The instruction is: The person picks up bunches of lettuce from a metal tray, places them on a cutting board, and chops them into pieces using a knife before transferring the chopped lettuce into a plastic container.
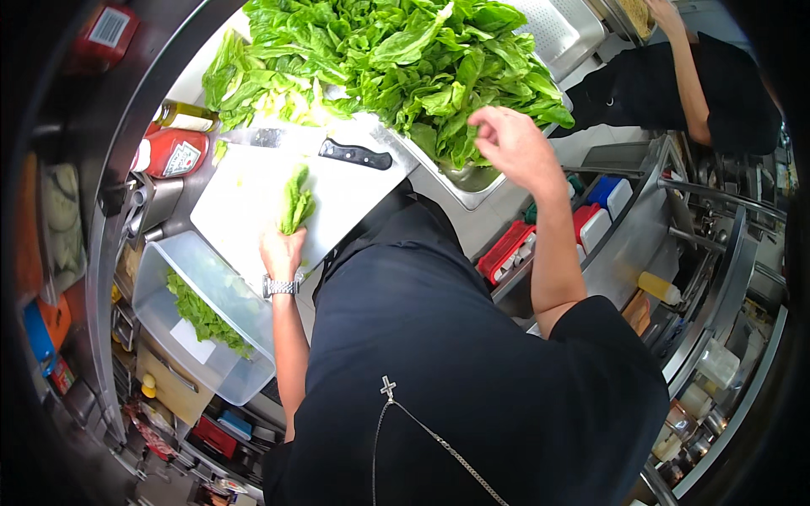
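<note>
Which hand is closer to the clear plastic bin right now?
Left. The left hand, gripping a leafy bunch at the cutting board, is just right of the clear plastic bin; the right hand is farther away, by the heap of greens.

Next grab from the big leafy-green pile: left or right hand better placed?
Right, probably: the right hand looks empty and is at the pile of greens, while the left hand holds a small green bunch over the white board.
</note>
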Motion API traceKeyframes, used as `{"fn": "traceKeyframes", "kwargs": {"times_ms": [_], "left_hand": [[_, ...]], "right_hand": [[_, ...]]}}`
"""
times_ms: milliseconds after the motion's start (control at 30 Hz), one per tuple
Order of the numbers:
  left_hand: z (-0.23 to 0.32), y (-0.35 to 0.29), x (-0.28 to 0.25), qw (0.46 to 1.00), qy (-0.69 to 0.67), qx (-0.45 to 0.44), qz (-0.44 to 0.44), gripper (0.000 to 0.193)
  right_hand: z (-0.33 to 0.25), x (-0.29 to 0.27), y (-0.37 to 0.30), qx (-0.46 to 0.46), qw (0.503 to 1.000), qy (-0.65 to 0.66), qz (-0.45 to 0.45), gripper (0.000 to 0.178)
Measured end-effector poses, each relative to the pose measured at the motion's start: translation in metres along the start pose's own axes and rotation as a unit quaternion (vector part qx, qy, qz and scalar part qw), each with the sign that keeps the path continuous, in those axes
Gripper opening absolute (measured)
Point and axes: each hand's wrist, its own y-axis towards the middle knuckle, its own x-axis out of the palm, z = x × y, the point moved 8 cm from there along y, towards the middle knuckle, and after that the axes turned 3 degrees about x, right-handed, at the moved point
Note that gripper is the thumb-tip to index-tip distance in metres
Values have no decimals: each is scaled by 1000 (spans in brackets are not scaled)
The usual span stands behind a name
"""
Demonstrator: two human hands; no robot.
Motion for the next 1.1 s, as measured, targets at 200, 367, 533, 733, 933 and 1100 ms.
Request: {"fn": "traceKeyframes", "kwargs": {"times_ms": [200, 367, 533, 733, 933, 1100], "left_hand": [[35, 7, -21, 942, -333, -25, -37, 23], [64, 9, -23, 801, -590, 13, -101, 16], [115, 4, -25, 747, -653, 16, -124, 33], [178, -8, -23, 741, -648, 89, -149, 24], [208, -8, -29, 760, -620, 75, -180, 30], [158, 2, -10, 781, -605, -9, -155, 30]], "right_hand": [[4, 53, -14, -71, 994, -78, 5, 52], [11, 89, 13, -28, 992, -123, 28, 46], [20, 88, 18, 13, 996, -52, 73, 24], [-64, 2, -28, -125, 946, 127, 272, 18], [-123, 45, -25, -241, 903, 339, 108, 32], [-37, 13, -10, -170, 974, 88, 125, 37]]}}
